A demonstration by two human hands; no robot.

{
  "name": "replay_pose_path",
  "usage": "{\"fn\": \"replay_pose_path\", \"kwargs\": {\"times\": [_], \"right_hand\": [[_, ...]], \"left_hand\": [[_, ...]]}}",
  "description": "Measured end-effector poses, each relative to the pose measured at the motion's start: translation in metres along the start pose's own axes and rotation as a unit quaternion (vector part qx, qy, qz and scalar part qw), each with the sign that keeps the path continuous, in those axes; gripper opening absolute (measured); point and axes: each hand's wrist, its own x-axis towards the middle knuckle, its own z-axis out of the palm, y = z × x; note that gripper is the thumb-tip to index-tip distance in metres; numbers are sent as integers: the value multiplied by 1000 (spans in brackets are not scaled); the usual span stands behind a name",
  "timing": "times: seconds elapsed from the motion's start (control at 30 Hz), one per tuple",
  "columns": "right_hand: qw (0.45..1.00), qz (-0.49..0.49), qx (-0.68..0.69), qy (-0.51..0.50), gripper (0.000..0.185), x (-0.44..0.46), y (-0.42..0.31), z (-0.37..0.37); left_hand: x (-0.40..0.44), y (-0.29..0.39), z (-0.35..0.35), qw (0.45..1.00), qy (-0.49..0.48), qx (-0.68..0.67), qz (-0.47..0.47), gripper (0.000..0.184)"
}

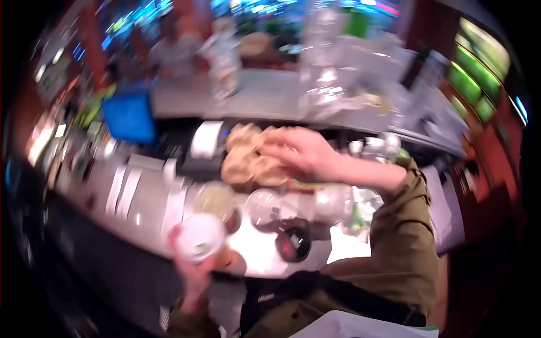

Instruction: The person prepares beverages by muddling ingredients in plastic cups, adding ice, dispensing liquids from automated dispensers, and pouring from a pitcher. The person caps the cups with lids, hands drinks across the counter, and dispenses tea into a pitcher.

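Note:
In the lower left of the head view, my left hand (194,277) is wrapped round a cup with a white top (204,234), held above the counter's front edge. My right hand (307,151) reaches across the counter to a tan moulded cup carrier (241,160). Its fingers lie over the carrier's right side, but blur hides whether they grip it. Between my hands are a pale round-topped cup (215,200) and a clear dome-shaped piece (264,207). A dark round container (294,243) sits nearer my body.
A white printer-like box (206,139) and a blue screen (128,117) stand left of the carrier. Paper strips (128,191) lie on the left counter (149,217). Stacked clear cups (324,67) rise at the back. Blurred people (176,53) are beyond the far ledge (265,93).

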Motion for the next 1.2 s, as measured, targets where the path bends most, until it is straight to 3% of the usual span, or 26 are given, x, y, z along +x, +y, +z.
{"fn": "replay_pose_path", "kwargs": {"times": [0.03, 0.1, 0.13, 0.17, 0.2, 0.27, 0.3, 0.37, 0.43, 0.47, 0.5, 0.53, 0.57, 0.6, 0.63, 0.7, 0.77, 0.83, 0.9, 0.93, 1.03, 1.07, 1.17, 1.2], "right_hand": [[995, 3, -81, 56, 31, 2, 27, -32], [968, 60, -218, 108, 23, -3, 93, -88], [949, 109, -253, 155, 20, -9, 137, -112], [929, 217, -241, 178, 19, -11, 171, -140], [898, 268, -248, 246, 17, -13, 205, -163], [836, 378, -327, 226, 22, -30, 293, -200], [834, 396, -324, 205, 23, -40, 325, -212], [837, 426, -305, 159, 24, -51, 376, -214], [873, 417, -205, 148, 25, -51, 422, -193], [882, 400, -233, 93, 26, -48, 443, -186], [847, 453, -263, 91, 24, -29, 437, -173], [834, 510, -201, 61, 23, -21, 450, -172], [852, 441, -257, 119, 22, -30, 479, -164], [881, 322, -307, 158, 22, -76, 568, -172], [890, 360, -231, 159, 22, -61, 533, -167], [930, 340, -122, 72, 20, -68, 532, -182], [861, 493, -82, 91, 20, -62, 528, -186], [838, 491, -184, 149, 21, -61, 545, -195], [841, 513, -136, 109, 25, -57, 560, -210], [797, 588, 19, 136, 33, -59, 568, -220], [782, 594, 92, 166, 26, -63, 550, -207], [775, 615, 113, 88, 29, -68, 557, -215], [800, 586, 105, 78, 35, -67, 550, -216], [786, 596, 76, 144, 39, -67, 542, -211]], "left_hand": [[29, 20, 3, 999, -2, 38, -5, 83], [93, 40, -5, 996, -38, 30, 72, 73], [125, 47, -3, 992, -26, 69, 107, 67], [162, 53, 6, 984, -9, 106, 146, 61], [199, 53, 12, 986, 8, 100, 135, 56], [289, 34, 17, 982, 46, 108, 148, 50], [329, 15, 24, 975, 72, 120, 173, 50], [388, -11, 49, 967, 78, 111, 214, 52], [440, -42, 66, 947, 107, 148, 262, 53], [445, -28, 81, 965, 51, 172, 194, 54], [454, -32, 84, 958, 72, 214, 178, 60], [488, -74, 72, 916, 248, 257, 184, 70], [495, -83, 75, 911, 265, 251, 193, 75], [519, -107, 69, 898, 258, 272, 232, 74], [525, -116, 73, 900, 259, 268, 225, 75], [535, -123, 72, 903, 260, 286, 189, 75], [548, -135, 65, 902, 258, 289, 189, 76], [558, -146, 59, 893, 268, 297, 206, 76], [562, -152, 55, 888, 283, 294, 212, 74], [565, -151, 56, 889, 286, 286, 213, 74], [577, -165, 57, 885, 306, 275, 215, 75], [584, -171, 57, 871, 329, 291, 218, 77], [591, -177, 55, 851, 353, 341, 185, 82], [590, -178, 55, 839, 355, 374, 174, 82]]}}
